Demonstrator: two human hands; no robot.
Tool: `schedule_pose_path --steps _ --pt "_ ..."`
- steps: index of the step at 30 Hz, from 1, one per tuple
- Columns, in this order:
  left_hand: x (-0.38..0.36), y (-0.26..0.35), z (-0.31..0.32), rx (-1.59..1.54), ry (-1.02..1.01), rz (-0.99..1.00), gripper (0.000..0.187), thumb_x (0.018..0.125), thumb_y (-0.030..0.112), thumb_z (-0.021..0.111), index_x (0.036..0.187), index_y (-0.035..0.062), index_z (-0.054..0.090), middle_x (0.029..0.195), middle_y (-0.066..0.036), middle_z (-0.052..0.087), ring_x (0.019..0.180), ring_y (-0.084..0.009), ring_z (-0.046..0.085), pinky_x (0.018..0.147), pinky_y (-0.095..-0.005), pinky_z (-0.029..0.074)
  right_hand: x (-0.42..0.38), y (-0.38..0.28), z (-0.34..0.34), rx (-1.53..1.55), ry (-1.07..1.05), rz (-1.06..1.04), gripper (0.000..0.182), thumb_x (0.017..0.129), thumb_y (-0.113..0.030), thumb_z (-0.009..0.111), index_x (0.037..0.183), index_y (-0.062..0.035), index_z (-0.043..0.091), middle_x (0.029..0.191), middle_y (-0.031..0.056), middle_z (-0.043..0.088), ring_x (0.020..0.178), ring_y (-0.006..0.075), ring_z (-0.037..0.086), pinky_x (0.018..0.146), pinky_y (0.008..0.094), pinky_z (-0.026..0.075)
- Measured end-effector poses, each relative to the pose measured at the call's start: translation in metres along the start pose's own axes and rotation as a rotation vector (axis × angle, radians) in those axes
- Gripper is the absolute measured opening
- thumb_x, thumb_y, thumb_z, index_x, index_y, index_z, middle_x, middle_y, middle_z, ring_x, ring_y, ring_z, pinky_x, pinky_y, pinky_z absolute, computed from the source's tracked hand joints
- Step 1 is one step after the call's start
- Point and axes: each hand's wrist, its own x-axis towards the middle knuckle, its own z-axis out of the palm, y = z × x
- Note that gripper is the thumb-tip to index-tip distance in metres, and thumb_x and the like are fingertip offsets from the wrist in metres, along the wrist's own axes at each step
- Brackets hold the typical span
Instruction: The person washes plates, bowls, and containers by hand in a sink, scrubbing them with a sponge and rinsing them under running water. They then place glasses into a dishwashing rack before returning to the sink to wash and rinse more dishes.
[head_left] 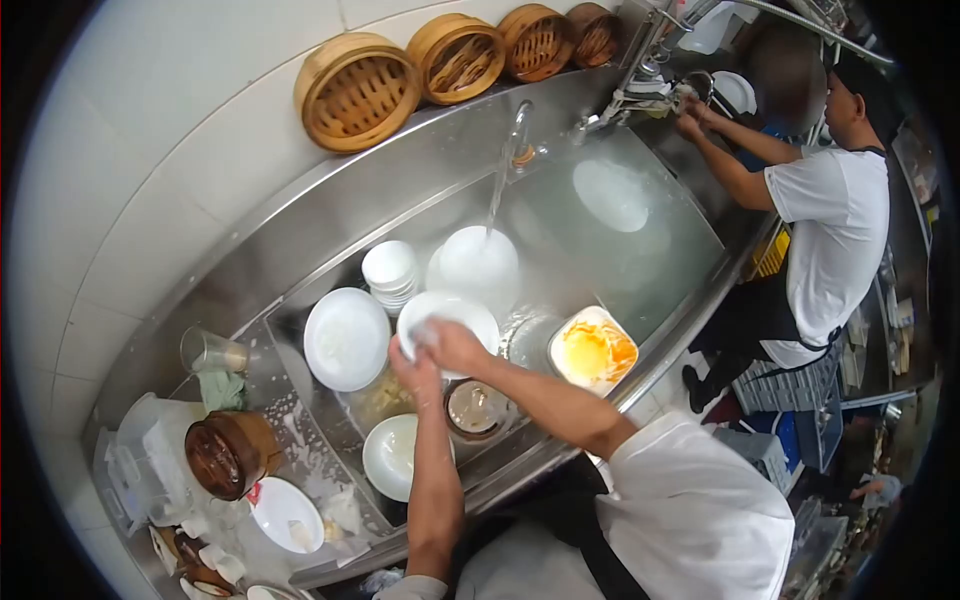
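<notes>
A white oval plate (470, 312) is tilted over the sink, with my left hand (418, 374) closed on its near left edge. My right hand (452, 346) presses against the plate's face, closed on a blurred whitish scrubbing pad (427, 331). Left of it lies another white plate (346, 340), and behind stands a stack of small white bowls (390, 268). Water from the faucet (522, 112) runs onto a white dish (478, 262). Nearer me are a white bowl (392, 458) and a round container (474, 407) with pale contents.
A square tub (592, 350) with yellow-orange residue sits by the front rim. Bamboo steamers (358, 92) line the back ledge. Left are a brown steamer (230, 453), a clear cup (212, 352) and a used plate (287, 515). A co-worker (835, 220) stands at the right.
</notes>
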Motion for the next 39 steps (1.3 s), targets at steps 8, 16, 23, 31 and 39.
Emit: schedule_pose_path --steps 8,16,23,31,39 --pt "-0.017 0.110 -0.003 -0.699 -0.283 -0.788 0.038 0.091 0.020 0.062 0.120 -0.0036 0.055 0.107 -0.014 0.063 0.091 -0.0200 0.061 0.080 -0.0331 0.050 -0.045 0.016 -0.051 1.549 -0.092 0.563 0.046 0.098 -0.039 0.043 0.128 -0.0050 0.052 0.122 0.0095 0.060 0.111 0.0239 0.058 0.095 0.0369 0.047" --pt "-0.022 0.045 0.148 -0.108 -0.611 -0.461 0.064 0.082 0.040 0.069 0.117 -0.0107 0.052 0.113 -0.026 0.059 0.109 -0.0311 0.054 0.097 -0.0394 0.040 -0.057 0.088 -0.260 0.746 0.648 0.568 0.043 0.077 -0.017 0.074 0.109 0.0080 0.060 0.095 0.0150 0.067 0.080 0.0213 0.066 0.070 0.0343 0.055" --pt "0.046 -0.110 0.214 0.717 -0.434 -0.504 0.060 0.076 0.039 0.072 0.111 -0.0068 0.057 0.108 -0.024 0.063 0.102 -0.0338 0.060 0.088 -0.0386 0.046 -0.043 0.086 -0.237 0.791 0.451 0.759 0.040 0.086 -0.041 0.067 0.105 -0.0059 0.063 0.091 0.0032 0.064 0.076 0.0126 0.060 0.051 0.0286 0.046" --pt "0.010 0.080 0.106 0.265 -0.193 0.094 0.031 0.085 0.012 0.059 0.109 -0.0050 0.048 0.097 -0.018 0.056 0.090 -0.0294 0.054 0.083 -0.0372 0.044 0.042 0.066 -0.105 0.211 0.109 0.356 0.038 0.092 -0.032 0.048 0.109 -0.0005 0.058 0.101 0.0151 0.060 0.092 0.0283 0.058 0.087 0.0401 0.043" --pt "-0.022 0.035 -0.031 -0.512 -0.376 -0.798 0.051 0.093 0.029 0.056 0.131 -0.0024 0.043 0.120 -0.018 0.056 0.099 -0.0292 0.060 0.086 -0.0425 0.051 0.004 -0.010 -0.089 0.309 -0.148 0.071 0.037 0.091 -0.034 0.053 0.113 -0.0050 0.058 0.109 0.0136 0.062 0.095 0.0299 0.060 0.088 0.0418 0.047"
